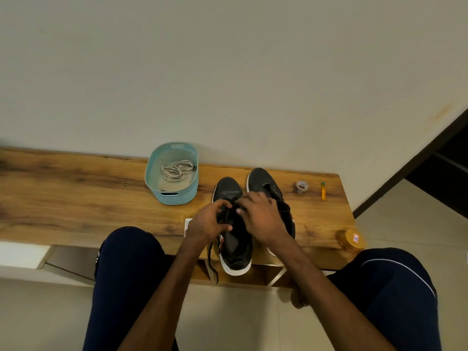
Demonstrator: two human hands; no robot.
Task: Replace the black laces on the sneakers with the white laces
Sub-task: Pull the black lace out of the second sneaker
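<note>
Two grips on one sneaker (235,247): my left grip (210,221) pinches the black lace (211,262) to draw it out, my right grip (263,219) clasps the sneaker to steady it.

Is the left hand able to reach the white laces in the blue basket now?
Probably yes: the white laces lie uncovered in the open basket, with bare bench between it and the left hand, which now grips the black lace.
</note>
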